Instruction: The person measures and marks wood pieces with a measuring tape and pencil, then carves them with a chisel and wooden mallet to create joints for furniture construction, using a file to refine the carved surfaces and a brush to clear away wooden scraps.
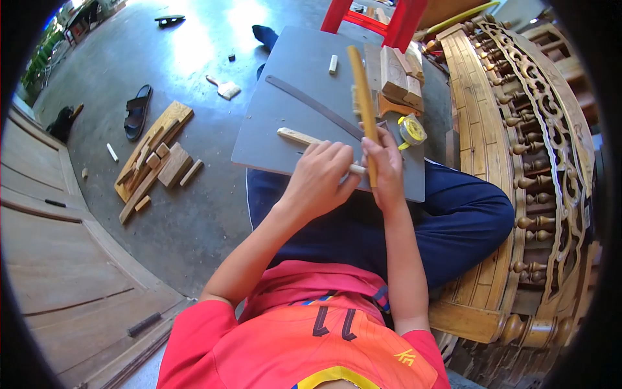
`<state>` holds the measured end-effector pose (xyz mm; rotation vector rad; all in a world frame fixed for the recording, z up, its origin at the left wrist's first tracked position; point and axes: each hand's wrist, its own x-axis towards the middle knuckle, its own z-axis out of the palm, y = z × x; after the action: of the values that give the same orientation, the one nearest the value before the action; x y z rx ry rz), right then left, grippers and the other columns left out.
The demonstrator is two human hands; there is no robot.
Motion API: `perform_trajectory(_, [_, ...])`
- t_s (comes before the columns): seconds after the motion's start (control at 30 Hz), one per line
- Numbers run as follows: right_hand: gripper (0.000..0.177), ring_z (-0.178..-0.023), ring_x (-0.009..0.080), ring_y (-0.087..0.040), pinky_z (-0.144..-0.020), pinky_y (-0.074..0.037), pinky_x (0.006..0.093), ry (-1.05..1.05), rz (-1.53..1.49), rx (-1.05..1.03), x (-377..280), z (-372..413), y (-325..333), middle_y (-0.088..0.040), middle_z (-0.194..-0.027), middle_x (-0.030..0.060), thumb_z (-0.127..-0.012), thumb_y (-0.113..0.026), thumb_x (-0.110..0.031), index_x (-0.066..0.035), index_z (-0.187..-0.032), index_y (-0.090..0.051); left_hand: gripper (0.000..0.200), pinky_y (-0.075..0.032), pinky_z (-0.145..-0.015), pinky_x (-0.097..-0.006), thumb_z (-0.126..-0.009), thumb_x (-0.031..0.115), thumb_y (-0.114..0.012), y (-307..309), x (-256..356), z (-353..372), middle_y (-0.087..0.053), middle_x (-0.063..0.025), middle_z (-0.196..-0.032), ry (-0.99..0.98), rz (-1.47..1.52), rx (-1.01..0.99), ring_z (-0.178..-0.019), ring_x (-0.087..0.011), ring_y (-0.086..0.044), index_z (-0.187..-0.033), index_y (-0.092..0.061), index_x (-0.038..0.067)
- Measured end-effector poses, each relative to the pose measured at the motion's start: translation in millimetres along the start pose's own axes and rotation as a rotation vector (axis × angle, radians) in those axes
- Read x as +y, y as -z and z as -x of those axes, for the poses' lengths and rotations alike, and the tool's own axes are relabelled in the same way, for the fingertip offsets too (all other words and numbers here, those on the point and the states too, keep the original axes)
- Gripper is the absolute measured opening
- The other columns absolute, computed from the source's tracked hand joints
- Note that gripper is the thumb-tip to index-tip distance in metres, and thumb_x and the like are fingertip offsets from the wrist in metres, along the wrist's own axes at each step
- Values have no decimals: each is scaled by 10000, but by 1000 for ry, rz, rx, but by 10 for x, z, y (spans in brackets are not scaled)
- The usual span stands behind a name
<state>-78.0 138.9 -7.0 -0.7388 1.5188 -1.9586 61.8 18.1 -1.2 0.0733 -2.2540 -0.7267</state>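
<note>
My left hand (322, 170) is closed over a pale wooden stick (297, 135), whose far end juts out to the left above a grey board (259, 139). The stick's other end shows near my right hand (385, 165). That hand grips a long wooden-handled brush (366, 97), held upright with its bristles facing left. On the board, a metal ruler (314, 107) lies at a slant just beyond my hands. A yellow tape measure (411, 130) sits right of my right hand, and a small white piece (333, 63) lies farther back.
Wood blocks (393, 76) are stacked at the board's back right, before a red stool (403, 29). A carved wooden bench (473, 84) runs along the right. On the floor at left are wood scraps (175, 165), a paintbrush (225, 88) and a sandal (137, 113).
</note>
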Motion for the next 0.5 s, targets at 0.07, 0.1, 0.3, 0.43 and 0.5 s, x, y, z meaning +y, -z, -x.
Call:
perform_trajectory(0.07, [401,-678,26,-450,-595,-372,195,-37,-108,28,-48,-10,-48,-526,-912,-26,-1056,-691,-221,-33,-1399,-601,248,-477,-821,-463,-873,134,-728,-75,-2,-19,-536,-124,-841,-31,-8,14,-854,-348,-592,-896,-497,46])
perform_trajectory(0.1, [399,-673,29,-450,-598,-374,193,-54,-164,16,-35,-15,-33,-528,-911,-21,-1066,-677,-224,-31,-1406,-598,253,-477,-819,-462,-874,142,-731,-103,-16,-34,-537,-125,-841,-34,-15,14,-853,-346,-593,-896,-498,48])
perform_trajectory(0.3, [404,-665,29,-444,-597,-369,175,-68,-255,24,-35,-16,-10,-534,-905,-5,-1104,-621,-242,-13,-1434,-577,265,-485,-829,-451,-885,191,-741,-143,-114,-118,-570,-126,-859,-54,-22,0,-869,-337,-612,-923,-520,51])
perform_trajectory(0.43, [406,-669,29,-443,-585,-365,177,-64,-232,6,-45,-15,-16,-539,-908,-5,-1108,-611,-244,-13,-1440,-571,253,-490,-846,-452,-902,200,-733,-108,-183,-186,-597,-130,-881,-67,-20,2,-889,-341,-625,-952,-537,47])
perform_trajectory(0.5, [407,-662,32,-439,-582,-363,177,-65,-225,14,-56,-11,-34,-541,-908,-3,-1107,-610,-246,-14,-1439,-570,247,-489,-851,-453,-910,199,-729,-100,-226,-211,-605,-130,-886,-64,-26,4,-896,-344,-630,-956,-539,47])
